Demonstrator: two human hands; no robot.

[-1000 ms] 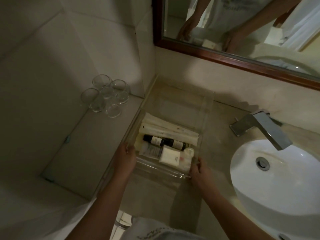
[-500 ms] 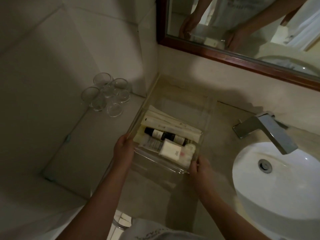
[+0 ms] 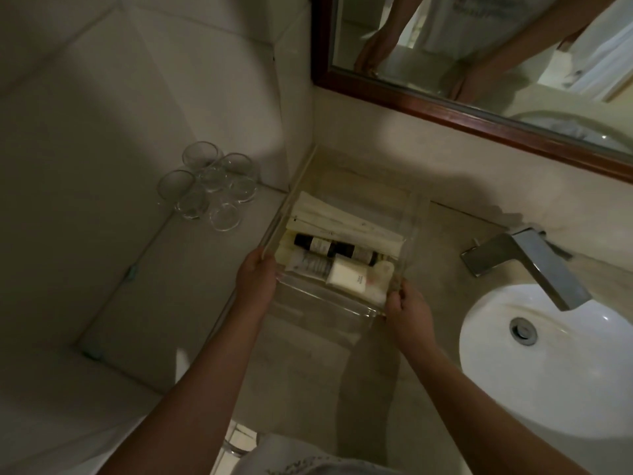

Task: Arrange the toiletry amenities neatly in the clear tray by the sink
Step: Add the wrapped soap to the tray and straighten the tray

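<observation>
**Beside the sink: tray held by both hands**

On the counter left of the white basin (image 3: 548,365), the clear tray (image 3: 416,214) runs lengthwise toward the mirror wall. Left hand (image 3: 257,275) grips its near-left corner, right hand (image 3: 406,305) its near-right. Two dark bottles (image 3: 329,248) lie crosswise among white packets (image 3: 346,279).
</observation>
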